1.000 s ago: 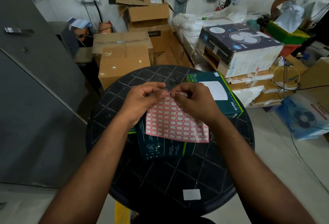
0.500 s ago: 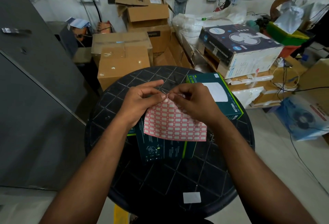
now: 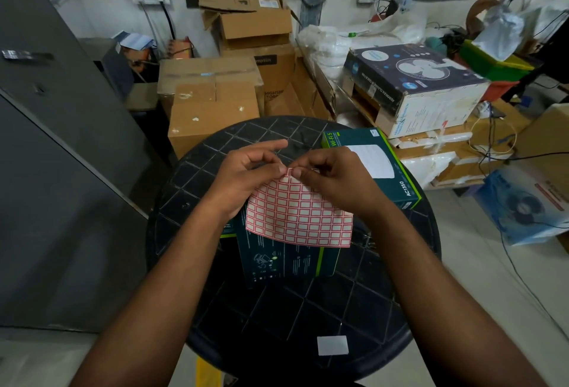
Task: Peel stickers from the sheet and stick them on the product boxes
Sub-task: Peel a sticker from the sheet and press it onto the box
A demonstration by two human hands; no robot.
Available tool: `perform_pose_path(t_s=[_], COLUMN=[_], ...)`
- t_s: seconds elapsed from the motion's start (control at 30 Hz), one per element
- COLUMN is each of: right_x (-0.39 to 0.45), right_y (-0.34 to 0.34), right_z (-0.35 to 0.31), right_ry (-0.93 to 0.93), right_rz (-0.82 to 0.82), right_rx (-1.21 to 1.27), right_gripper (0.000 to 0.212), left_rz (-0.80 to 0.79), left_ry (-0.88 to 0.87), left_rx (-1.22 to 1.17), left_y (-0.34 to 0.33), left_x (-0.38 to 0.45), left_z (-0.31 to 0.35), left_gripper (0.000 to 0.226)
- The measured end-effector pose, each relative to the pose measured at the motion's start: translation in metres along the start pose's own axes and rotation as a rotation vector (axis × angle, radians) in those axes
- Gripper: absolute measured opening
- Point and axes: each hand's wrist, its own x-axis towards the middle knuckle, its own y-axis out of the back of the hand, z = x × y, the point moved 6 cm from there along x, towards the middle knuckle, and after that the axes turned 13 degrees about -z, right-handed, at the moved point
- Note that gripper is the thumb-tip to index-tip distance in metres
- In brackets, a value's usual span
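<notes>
Red-gridded sticker sheet (image 3: 300, 212) held above two teal product boxes (image 3: 286, 260).

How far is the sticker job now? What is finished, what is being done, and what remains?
Done: nothing certain; no small red-bordered sticker shows on either box. In hand: both hands, left hand and right hand, pinch the top edge of the sticker sheet, working at one sticker, not visibly lifted off. Left: sticking it on the teal box under the sheet, then the Wi-Fi box behind, on the black table.
</notes>
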Motion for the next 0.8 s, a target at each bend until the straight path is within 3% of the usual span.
perform_pose_path(t_s=[0.1, 0.2, 0.57, 0.8], right_x=[-0.0001, 0.0007, -0.0027, -0.0061], right_y=[0.0005, -0.001, -0.0006, 0.0004], right_z=[0.0005, -0.0009, -0.0065, 0.0004], right_ry=[-0.009, 0.0, 0.036, 0.02], right_rz=[0.011, 0.004, -0.033, -0.023], right_rx=[0.005, -0.027, -0.097, 0.09], right_gripper=[0.012, 0.013, 0.017, 0.013], left_rz=[-0.008, -0.004, -0.001, -0.042], left_ry=[-0.008, -0.02, -0.032, -0.032], left_rx=[-0.014, 0.04, 0.052, 0.016], left_y=[0.0017, 0.0031, 0.0042, -0.0006], left_x=[-0.0013, -0.002, -0.0024, -0.0044], left_z=[-0.0011, -0.0032, -0.0085, -0.0032], left_gripper=[0.007, 0.02, 0.009, 0.015])
